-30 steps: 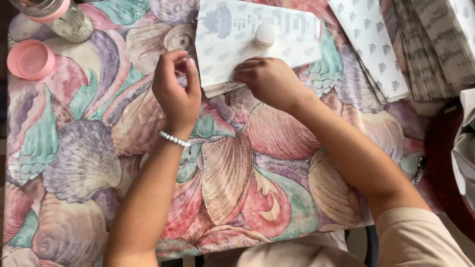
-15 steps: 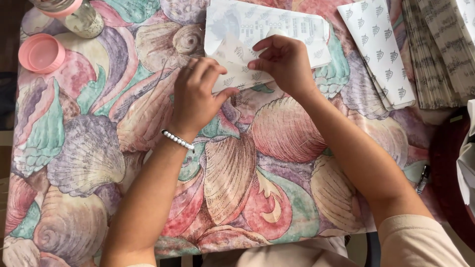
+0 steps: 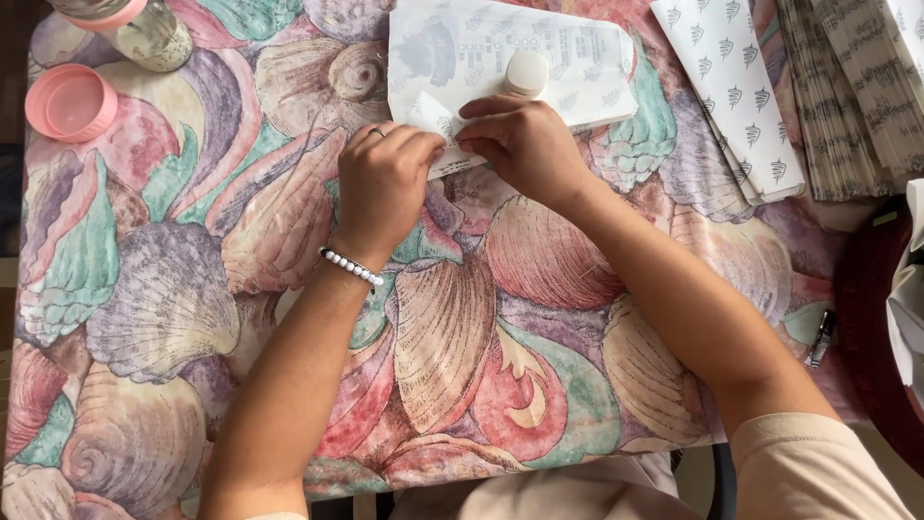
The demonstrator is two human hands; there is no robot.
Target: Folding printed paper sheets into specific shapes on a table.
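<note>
On the shell-patterned tablecloth [image 3: 173, 308], left hand [image 3: 383, 183] and right hand [image 3: 525, 144] pinch a white printed paper bag [image 3: 500, 48].

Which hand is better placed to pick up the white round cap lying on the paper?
Probably the right hand: the white cap lies just above its fingers, while the left hand pinches the paper lower down.

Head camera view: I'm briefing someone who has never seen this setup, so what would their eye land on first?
First the loud seashell-print tablecloth covering the whole table. Then the left hand and right hand meeting at top centre, pinching the near edge of a white printed paper sheet with a small white round cap sitting on it. A pink lid lies at far left, and stacked printed papers fill the top right.
</note>
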